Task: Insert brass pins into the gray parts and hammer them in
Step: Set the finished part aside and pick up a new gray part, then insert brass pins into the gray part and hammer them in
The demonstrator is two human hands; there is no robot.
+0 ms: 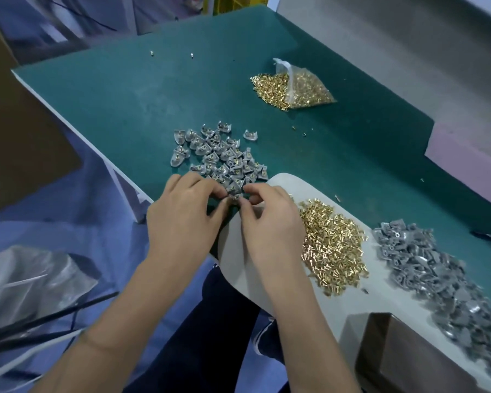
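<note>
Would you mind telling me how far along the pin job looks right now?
Done: a cluster of pinned parts lies on the green mat. In hand: the left hand and right hand pinch one gray part between them. Left: a big pile of bare parts, loose pins and a bag of pins. No hammer is visible.

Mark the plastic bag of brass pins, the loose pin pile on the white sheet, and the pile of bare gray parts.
plastic bag of brass pins (309, 87), head view, on the bag's clear side.
loose pin pile (333, 245), head view, middle of the heap.
bare gray parts (437, 268), head view, middle of the pile.
</note>
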